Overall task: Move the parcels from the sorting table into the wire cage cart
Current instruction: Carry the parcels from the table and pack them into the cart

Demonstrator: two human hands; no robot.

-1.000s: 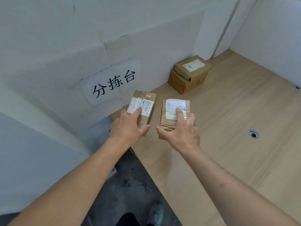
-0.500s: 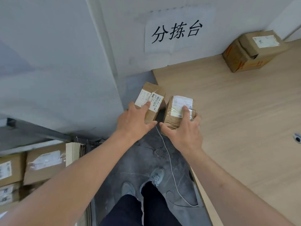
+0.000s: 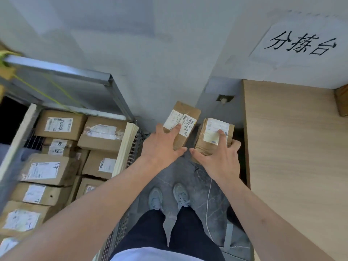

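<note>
My left hand (image 3: 163, 145) grips a small brown parcel (image 3: 190, 113) with white labels. My right hand (image 3: 219, 157) grips a second small brown parcel (image 3: 207, 140) wrapped in tape, with one white label. Both parcels hang in the air over the dark floor, between the wooden sorting table (image 3: 293, 147) on the right and the wire cage cart (image 3: 130, 153) on the left. The cart holds several labelled cardboard parcels (image 3: 101, 135).
A metal frame bar (image 3: 62, 69) runs over the cart's far side. A paper sign (image 3: 301, 42) hangs on the white wall above the table. Another brown box (image 3: 341, 100) sits at the table's far right edge. My feet (image 3: 168, 196) and a white cord (image 3: 208, 206) are on the floor.
I have turned left, carrying both parcels off the table. The table has slid to the right of the view and the loaded cart has come into view on the left.
</note>
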